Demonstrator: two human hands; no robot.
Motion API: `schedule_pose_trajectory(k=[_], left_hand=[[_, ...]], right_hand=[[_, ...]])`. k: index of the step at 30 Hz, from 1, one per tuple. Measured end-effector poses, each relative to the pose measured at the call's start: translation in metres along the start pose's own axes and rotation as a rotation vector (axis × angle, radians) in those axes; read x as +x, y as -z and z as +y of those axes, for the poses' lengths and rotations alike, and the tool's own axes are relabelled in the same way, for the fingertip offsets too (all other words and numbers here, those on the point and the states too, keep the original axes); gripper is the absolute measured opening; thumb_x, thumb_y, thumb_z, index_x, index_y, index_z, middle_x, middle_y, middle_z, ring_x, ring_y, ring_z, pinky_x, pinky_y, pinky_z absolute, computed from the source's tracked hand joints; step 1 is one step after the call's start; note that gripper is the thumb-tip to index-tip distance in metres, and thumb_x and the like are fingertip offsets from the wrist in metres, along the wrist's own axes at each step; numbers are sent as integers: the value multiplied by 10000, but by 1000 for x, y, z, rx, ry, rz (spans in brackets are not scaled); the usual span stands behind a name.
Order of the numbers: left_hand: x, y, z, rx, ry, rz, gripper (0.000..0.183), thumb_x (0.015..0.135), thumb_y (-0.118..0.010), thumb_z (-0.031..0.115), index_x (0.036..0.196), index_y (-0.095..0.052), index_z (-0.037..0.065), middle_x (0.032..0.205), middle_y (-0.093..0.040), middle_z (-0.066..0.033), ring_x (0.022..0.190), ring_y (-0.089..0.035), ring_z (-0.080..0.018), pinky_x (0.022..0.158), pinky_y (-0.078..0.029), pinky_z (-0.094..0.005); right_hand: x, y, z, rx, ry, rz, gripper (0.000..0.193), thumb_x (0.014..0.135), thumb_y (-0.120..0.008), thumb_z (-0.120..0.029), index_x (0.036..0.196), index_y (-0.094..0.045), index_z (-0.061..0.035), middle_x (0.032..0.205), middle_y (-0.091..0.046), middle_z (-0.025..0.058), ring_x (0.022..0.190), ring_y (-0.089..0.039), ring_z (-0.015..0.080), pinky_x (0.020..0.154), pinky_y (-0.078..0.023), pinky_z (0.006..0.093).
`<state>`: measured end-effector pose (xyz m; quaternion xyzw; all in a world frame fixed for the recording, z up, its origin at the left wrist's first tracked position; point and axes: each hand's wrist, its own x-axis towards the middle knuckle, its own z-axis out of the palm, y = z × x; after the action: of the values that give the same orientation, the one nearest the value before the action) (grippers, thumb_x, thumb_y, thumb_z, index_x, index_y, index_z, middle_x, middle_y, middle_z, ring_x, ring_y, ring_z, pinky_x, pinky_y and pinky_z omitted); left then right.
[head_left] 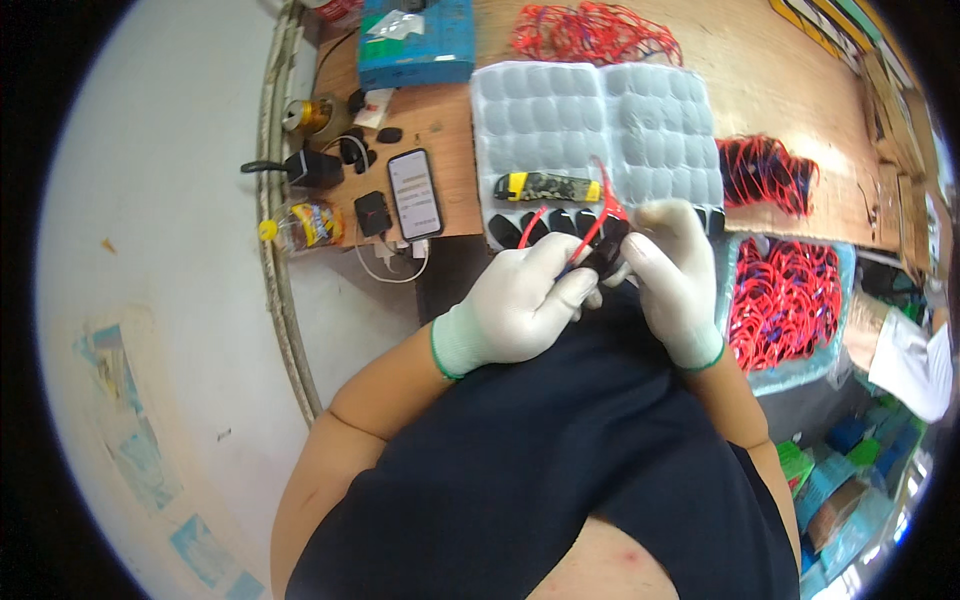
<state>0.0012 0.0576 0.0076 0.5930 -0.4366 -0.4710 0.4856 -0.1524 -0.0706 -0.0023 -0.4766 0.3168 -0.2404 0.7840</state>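
White gloves with green cuffs cover both hands, which meet just in front of a pale grey moulded tray (pixel 545 112). My left hand (pixel 525 300) pinches a small dark part (pixel 606 250) that has a thin red cord (pixel 590 232) on it. From the other side, the closed fingers of my right hand (pixel 675 275) hold the same dark part, their tips partly hidden. Flat black pieces (pixel 505 231) sit along the tray's nearest row. Across the tray, just beyond my hands, lies a utility knife (pixel 550 187) with a yellow and camouflage handle.
A tangle of red cords (pixel 597 35) lies behind the tray; a wound bundle (pixel 768 175) sits to its right. Below that, a light blue bin (pixel 792 375) holds more. Leftward are a lit phone (pixel 414 195), plastic bottle (pixel 305 226), black charger (pixel 313 169) and blue box (pixel 417 72).
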Motion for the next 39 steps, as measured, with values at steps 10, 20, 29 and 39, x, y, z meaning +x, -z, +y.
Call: schedule_pose_trajectory(k=[10, 20, 29, 39], left_hand=[[10, 11, 6, -110, 22, -293, 167, 1029, -468, 94, 1142, -540, -6, 877, -716, -77, 727, -682, -136, 698, -551, -275], [26, -25, 8, -1, 19, -60, 130, 1010, -505, 68, 1014, -601, -19, 708, -682, -53, 617, -666, -121, 585, -533, -261], [39, -50, 22, 78, -76, 80, 143, 998, -537, 82, 953, -627, -20, 624, -646, -50, 539, -646, -134, 523, -503, -263], [35, -69, 21, 563, -375, 240, 111, 872, -639, 65, 780, -581, 43, 553, -537, -114, 485, -587, -299, 473, -458, -372]], right_hand=[[-8, 23, 0, 280, -300, -197, 275, 934, -655, -236, 977, -636, 35, 821, -677, 121, 725, -630, 177, 698, -503, 311], [-6, 50, 0, 309, -264, -162, 213, 968, -622, -200, 929, -613, 9, 744, -594, 55, 612, -502, 130, 606, -430, 300], [0, 68, -16, 405, -272, -238, 172, 986, -561, -160, 961, -604, 5, 747, -576, 45, 620, -484, 132, 613, -417, 316], [4, 78, -31, 148, -415, -235, 175, 938, -657, -189, 885, -607, -30, 693, -573, 28, 587, -491, 109, 599, -437, 288]])
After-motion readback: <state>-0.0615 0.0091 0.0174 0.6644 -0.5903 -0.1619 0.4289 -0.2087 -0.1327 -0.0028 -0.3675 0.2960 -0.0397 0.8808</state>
